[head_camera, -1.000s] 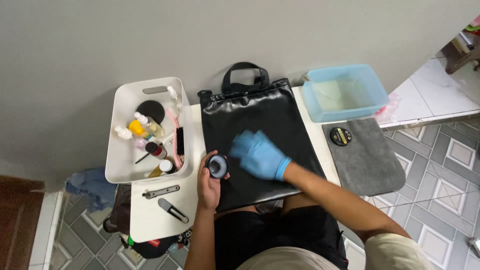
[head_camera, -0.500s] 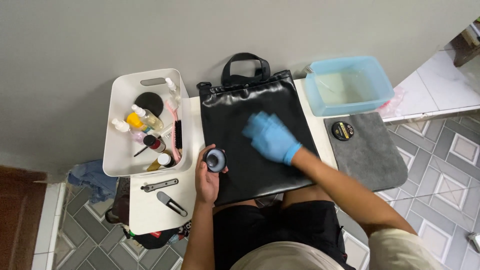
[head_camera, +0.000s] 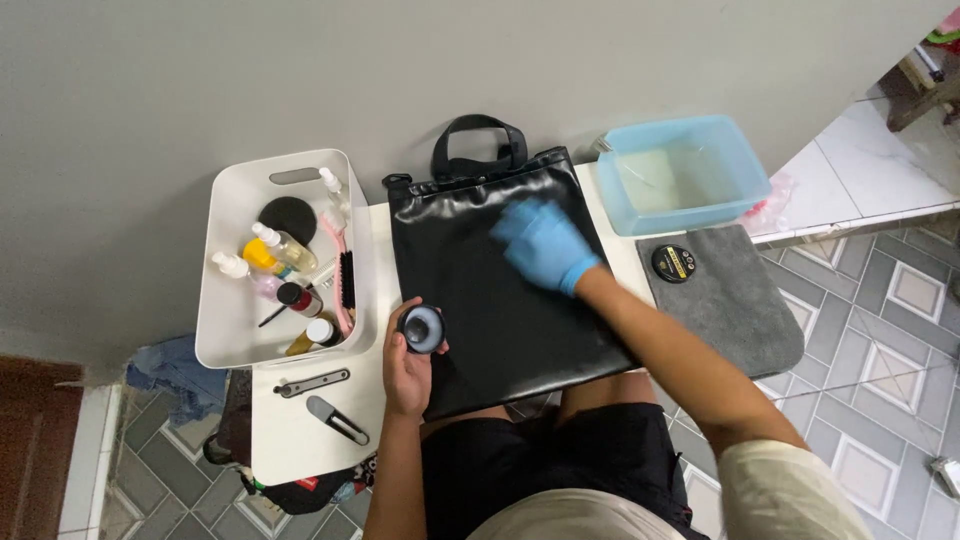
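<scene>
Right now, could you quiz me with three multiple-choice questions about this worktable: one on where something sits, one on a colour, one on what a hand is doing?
1. Where is the white basket of bottles?
A. left of the black bag
B. on the grey mat
C. inside the blue tub

2. What colour is the glove on the right hand?
A. red
B. blue
C. yellow

3. What is the left hand doing?
A. resting empty
B. gripping scissors
C. holding a small round tin

Answers: 1 A, the basket stands beside the bag's left edge. 2 B, the glove is light blue. 3 C, fingers wrap the tin.

small round black tin with yellow label on grey mat, bottles in white bin
</scene>
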